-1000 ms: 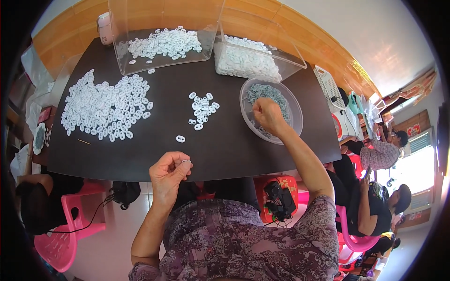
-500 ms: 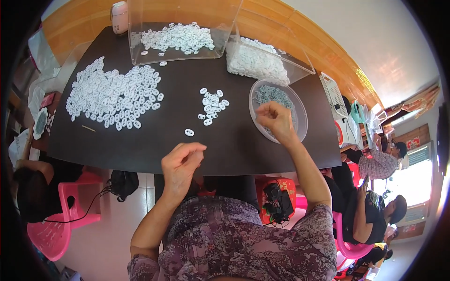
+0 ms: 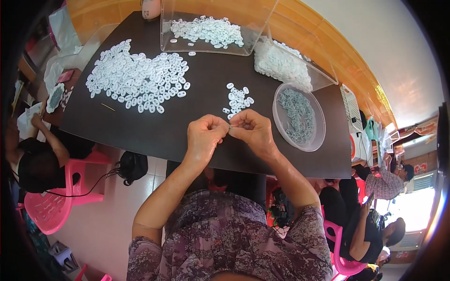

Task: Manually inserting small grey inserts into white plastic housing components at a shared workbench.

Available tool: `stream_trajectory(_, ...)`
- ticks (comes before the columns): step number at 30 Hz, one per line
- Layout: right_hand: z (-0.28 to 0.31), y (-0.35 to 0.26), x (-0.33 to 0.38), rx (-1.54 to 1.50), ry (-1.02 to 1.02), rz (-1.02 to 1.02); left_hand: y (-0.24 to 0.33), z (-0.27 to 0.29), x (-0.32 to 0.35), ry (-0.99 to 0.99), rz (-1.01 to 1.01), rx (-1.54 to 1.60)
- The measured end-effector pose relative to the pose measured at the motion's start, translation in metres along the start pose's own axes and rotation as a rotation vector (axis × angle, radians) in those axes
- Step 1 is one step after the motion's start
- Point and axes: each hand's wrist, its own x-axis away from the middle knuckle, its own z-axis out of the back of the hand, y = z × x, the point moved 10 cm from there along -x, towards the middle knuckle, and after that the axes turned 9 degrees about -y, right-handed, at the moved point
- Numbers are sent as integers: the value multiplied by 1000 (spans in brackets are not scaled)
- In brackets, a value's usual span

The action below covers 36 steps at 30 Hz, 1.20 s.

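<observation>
Above the table's near edge, my left hand and my right hand meet fingertip to fingertip. Both are closed in a pinch; whatever lies between the fingers is too small and covered to name. Just beyond them is a small cluster of white oval pieces with two holes, partly covered by my fingers. To the right of my right hand stands a round clear plastic tub holding many small grey-green pieces. A large spread of the same white ovals covers the table's left side.
Two clear plastic bins, one upright at the back and one at back right, hold more white ovals. A thin tan stick lies on the dark table. Pink chairs and seated people flank the table.
My right hand has come left from the tub to meet my left hand, which has moved up and right. The lone white oval near my left hand no longer shows. The view has shifted.
</observation>
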Motion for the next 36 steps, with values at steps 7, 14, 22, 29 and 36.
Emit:
stream_trajectory(7,-3,6,-18,-162,34,-18,3,12,-18,-13,100,-52)
stream_trajectory(14,3,20,-28,-80,71,-31,6,24,-40,-5,-66,-450)
stream_trajectory(22,11,-5,-24,410,160,217,30,29,-32,6,-181,-650)
stream_trajectory(29,1,4,-24,88,66,-12,27,22,-21,-32,-229,-557)
stream_trajectory(36,-3,7,-27,32,63,-25,39,12,-22,-95,-280,-670)
